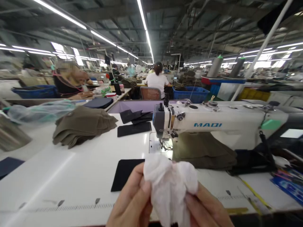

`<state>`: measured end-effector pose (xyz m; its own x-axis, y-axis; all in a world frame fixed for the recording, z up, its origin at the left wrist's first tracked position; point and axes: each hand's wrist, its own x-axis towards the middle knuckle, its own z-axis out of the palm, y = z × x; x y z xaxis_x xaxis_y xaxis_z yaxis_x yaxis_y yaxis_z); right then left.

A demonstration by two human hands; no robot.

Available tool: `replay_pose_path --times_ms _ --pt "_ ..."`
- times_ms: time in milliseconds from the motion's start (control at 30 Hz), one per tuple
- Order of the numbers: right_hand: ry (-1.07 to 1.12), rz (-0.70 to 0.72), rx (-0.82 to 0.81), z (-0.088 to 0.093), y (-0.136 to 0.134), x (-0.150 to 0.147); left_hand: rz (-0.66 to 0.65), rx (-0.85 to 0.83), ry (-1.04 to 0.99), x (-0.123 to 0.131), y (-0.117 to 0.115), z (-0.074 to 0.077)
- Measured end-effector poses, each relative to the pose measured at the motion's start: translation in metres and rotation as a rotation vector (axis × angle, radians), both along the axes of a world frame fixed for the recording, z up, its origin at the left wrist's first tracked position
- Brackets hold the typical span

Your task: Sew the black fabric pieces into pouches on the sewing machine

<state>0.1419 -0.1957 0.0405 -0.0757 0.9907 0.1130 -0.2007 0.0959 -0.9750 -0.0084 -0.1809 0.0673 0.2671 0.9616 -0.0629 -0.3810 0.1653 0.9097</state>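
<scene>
A crumpled white cloth (169, 189) hangs between my two hands, close to the camera at the bottom centre. My left hand (134, 195) pinches its left side, thumb in front. On the other side my right hand (204, 205) grips the cloth, with some fingers hidden behind it. Just beyond, a black fabric piece (124, 173) lies flat on the white table (90, 176), partly covered by my left hand. The white sewing machine (203, 119) stands behind my hands, its needle area lit.
Brown fabric stacks lie at the left (82, 124) and under the machine arm (201, 151). Black pieces (133, 129) sit left of the machine head. A yellow tape measure (255, 192) is at the right. A person (157, 80) sits ahead beside a blue crate (190, 94).
</scene>
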Motion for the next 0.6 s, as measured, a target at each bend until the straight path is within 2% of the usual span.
replay_pose_path --times_ms 100,200,333,400,533,600 --pt "0.251 -0.022 -0.133 0.005 -0.003 -0.003 0.074 -0.093 -0.151 0.011 0.009 -0.003" --pt "0.493 -0.007 -0.186 0.01 0.004 -0.01 0.097 -0.099 -0.182 0.011 0.017 -0.01" --pt "0.501 -0.006 -0.17 0.013 0.009 -0.013 0.081 0.003 -0.126 0.006 0.018 -0.018" --pt "0.411 0.019 -0.151 0.014 0.009 -0.01 0.039 0.156 0.064 0.002 0.016 -0.02" --pt "0.064 0.119 -0.059 0.015 0.013 -0.002 -0.075 0.711 0.724 -0.008 0.015 -0.018" --pt "-0.15 0.109 -0.001 0.017 0.015 0.002 -0.052 0.923 0.89 -0.012 0.019 -0.013"
